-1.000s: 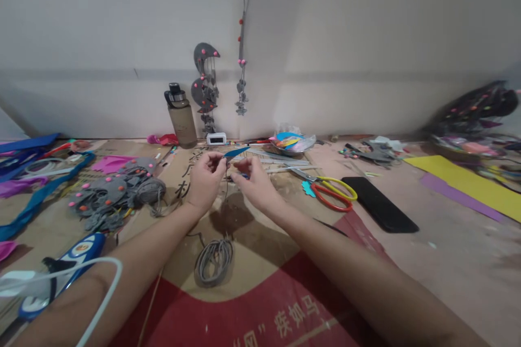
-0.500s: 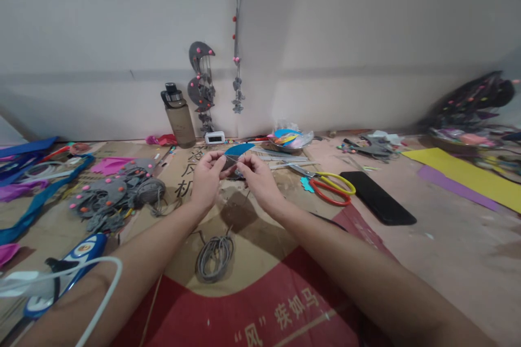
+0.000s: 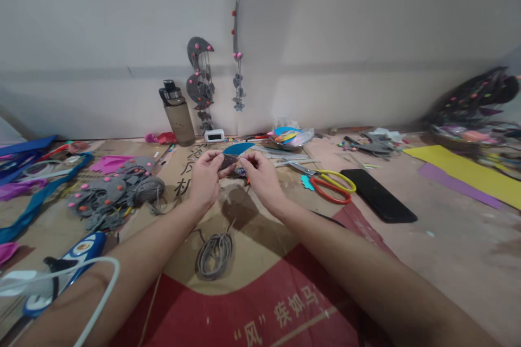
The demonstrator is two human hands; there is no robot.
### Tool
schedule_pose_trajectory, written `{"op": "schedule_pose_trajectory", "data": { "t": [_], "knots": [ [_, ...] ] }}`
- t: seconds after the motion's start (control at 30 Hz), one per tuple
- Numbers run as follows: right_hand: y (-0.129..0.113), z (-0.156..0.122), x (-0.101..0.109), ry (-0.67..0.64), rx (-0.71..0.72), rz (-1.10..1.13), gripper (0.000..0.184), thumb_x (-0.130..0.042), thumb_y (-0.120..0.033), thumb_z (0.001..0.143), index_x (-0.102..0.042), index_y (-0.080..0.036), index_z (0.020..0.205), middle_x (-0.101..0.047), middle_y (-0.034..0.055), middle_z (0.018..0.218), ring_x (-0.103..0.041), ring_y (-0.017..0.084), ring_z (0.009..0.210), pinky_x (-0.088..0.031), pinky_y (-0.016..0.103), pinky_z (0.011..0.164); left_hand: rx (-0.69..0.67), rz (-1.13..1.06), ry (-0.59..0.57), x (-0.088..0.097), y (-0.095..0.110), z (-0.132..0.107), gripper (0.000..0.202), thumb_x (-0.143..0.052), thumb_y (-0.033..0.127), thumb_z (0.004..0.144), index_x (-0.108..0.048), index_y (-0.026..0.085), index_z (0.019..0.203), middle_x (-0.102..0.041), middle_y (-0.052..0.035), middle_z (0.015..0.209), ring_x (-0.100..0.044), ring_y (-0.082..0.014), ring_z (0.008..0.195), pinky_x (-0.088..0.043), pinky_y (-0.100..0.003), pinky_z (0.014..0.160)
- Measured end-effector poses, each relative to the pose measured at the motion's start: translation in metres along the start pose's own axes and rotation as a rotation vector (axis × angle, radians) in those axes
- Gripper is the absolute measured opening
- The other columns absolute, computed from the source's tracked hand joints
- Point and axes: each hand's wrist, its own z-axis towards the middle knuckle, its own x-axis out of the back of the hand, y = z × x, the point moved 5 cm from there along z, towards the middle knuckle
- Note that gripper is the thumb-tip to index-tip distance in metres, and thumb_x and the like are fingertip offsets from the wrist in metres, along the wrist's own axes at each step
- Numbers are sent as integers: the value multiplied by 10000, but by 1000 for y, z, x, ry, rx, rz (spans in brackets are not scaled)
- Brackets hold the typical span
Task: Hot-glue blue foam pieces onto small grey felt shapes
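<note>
My left hand (image 3: 207, 176) pinches a small dark grey felt piece (image 3: 229, 161) over the middle of the cardboard. At the right end of that piece, my right hand (image 3: 260, 176) has thumb and forefinger pressed together; whether they grip its edge or a fine thread is too small to tell. A blue curved piece (image 3: 238, 148) shows just behind the fingers, and I cannot tell if it touches the felt. Nearer to me lies a coiled bundle of grey cord (image 3: 215, 256). Scissors (image 3: 331, 185) with yellow and red handles rest to the right of my right hand.
A black phone (image 3: 378, 195) lies right of the scissors. Grey felt shapes with pink and orange balls (image 3: 116, 190) are piled at left, near a blue device (image 3: 85, 249) and a white cable (image 3: 116, 276). A bottle (image 3: 178, 119) and small white clock (image 3: 214, 136) stand by the wall.
The right fingers have shifted slightly right, away from the left fingers, and more of the grey felt piece shows between the hands. The whole view has tipped down a little.
</note>
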Motion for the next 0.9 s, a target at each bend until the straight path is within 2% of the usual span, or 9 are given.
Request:
{"op": "schedule_pose_trajectory", "data": {
  "t": [0.33, 0.67, 0.9],
  "knots": [
    [-6, 2, 6, 37, 73, -50, 146, -454, -298, 803, -533, -191, 743, -582, -9, 744, -495, 114, 678, -385, 247, 659, 46, -13, -3, -4, -2, -3, 149, -641, 206, 695, -528, 152, 776, -643, -29, 784, -663, -162, 751, -556, -321, 694],
    [6, 6, 7, 36, -33, 41, 119, -518, -302, 744, -542, -196, 695, -511, -35, 649, -436, 103, 610, -358, 236, 602, 87, -51, -18, -4, -5, -4, 104, -630, 188, 694, -559, 159, 763, -628, -14, 775, -643, -137, 718, -561, -307, 670],
    [10, 7, 5, 11, -72, 141, 152, -551, -336, 713, -552, -188, 675, -525, -32, 660, -442, 94, 597, -356, 222, 571, 113, -74, -18, -1, -5, -2, 77, -628, 176, 679, -571, 150, 724, -614, -4, 756, -617, -115, 693, -557, -291, 658]
  ]
}}
